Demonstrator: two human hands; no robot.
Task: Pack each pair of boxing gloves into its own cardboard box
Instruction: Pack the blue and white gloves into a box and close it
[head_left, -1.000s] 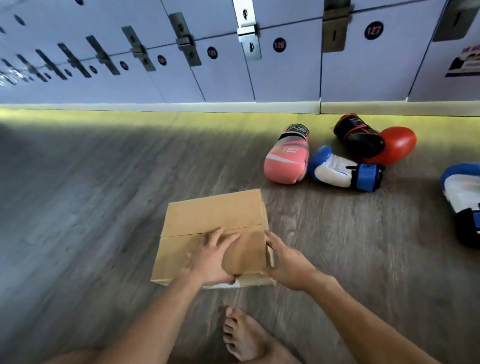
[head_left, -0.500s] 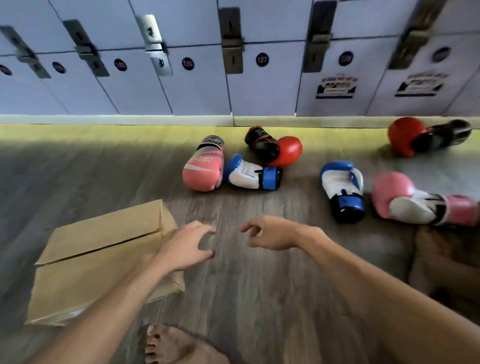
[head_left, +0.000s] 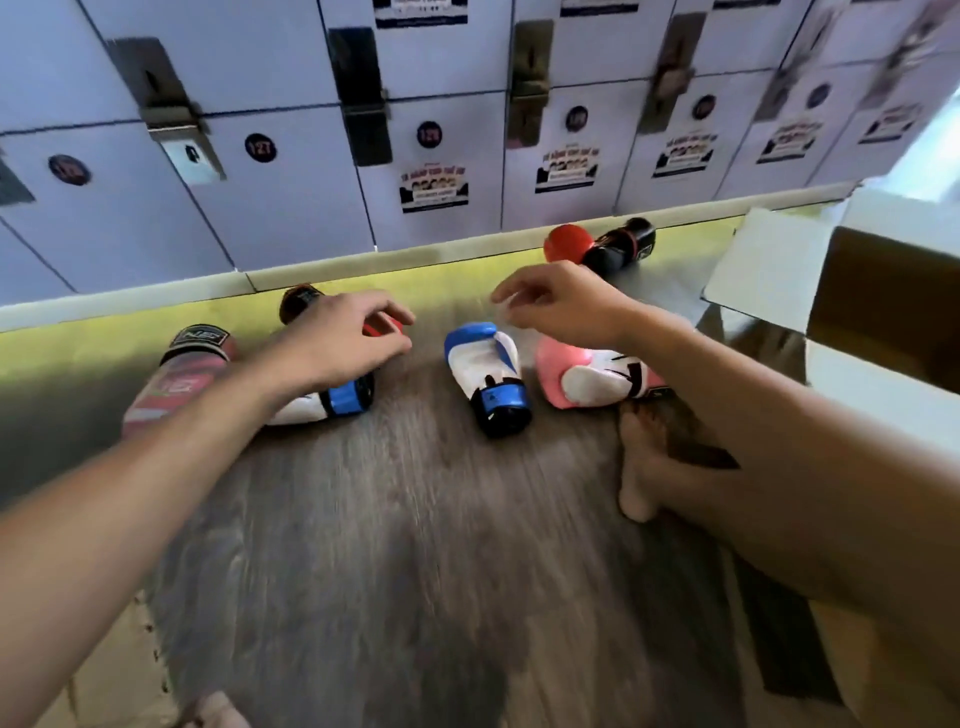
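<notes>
Reaching: both bare arms are stretched forward over the dark wood-grain floor (head_left: 415, 545) toward a row of boxing gloves laid along the foot of the pale numbered lockers (head_left: 291, 208).
Left hand: the left hand (head_left: 343, 340) is held loosely open with curled fingers, nothing gripped, above the blue-and-white glove on the left (head_left: 332, 402) and in front of a red-and-black glove (head_left: 301, 304) that is mostly hidden.
Right hand: the right hand (head_left: 563, 309) is seen half open, fingers bent, empty, hovering above the gap between two gloves.
Middle glove: a second blue-and-white padded glove (head_left: 485, 374) is lying on the floor, cuff toward the camera.
Pink pair: one pink-and-white glove (head_left: 592, 382) is lying just beside the middle glove, under the right forearm; a pink striped glove with a black cuff (head_left: 176, 379) is lying at far left, partly covered by the left forearm.
Red glove: a red glove with a black cuff (head_left: 597, 247) is resting near the locker base.
Box: an open brown cardboard box with white flaps (head_left: 769, 265) is standing at the right edge, apart from the gloves.
Foot: a bare foot (head_left: 644, 467) is resting on the floor beside the pink-and-white glove.
</notes>
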